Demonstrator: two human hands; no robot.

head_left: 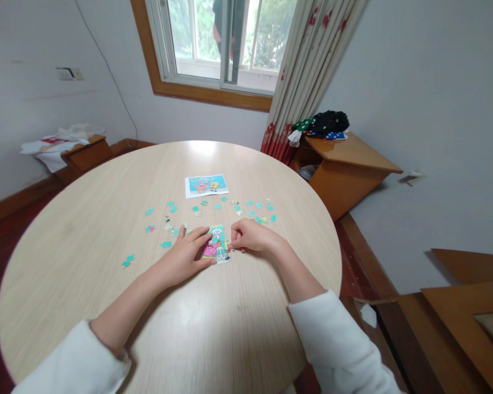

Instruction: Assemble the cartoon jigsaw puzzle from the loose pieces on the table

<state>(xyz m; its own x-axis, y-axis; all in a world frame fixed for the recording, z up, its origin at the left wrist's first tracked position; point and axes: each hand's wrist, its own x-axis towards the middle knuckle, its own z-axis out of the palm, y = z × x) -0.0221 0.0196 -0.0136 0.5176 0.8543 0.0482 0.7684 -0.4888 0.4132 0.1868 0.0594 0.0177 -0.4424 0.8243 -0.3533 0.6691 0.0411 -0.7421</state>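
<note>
A partly joined jigsaw block [217, 244] with cartoon figures lies on the round wooden table [107, 219] in front of me. My left hand [187, 253] rests flat on the table with its fingers stretched out, touching the block's left edge. My right hand [248, 235] is curled in a pinch at the block's right edge, its fingertips pressed on a small puzzle piece there. Several loose teal puzzle pieces [252, 210] are scattered beyond the block, and a reference picture card [206, 185] lies farther back.
More loose pieces [127, 260] lie to the left of my hands. A wooden cabinet [345, 169] with dark clothes on top stands at the right by the curtain [308, 71]. Another low cabinet [84, 153] with papers stands at the left. A window is behind.
</note>
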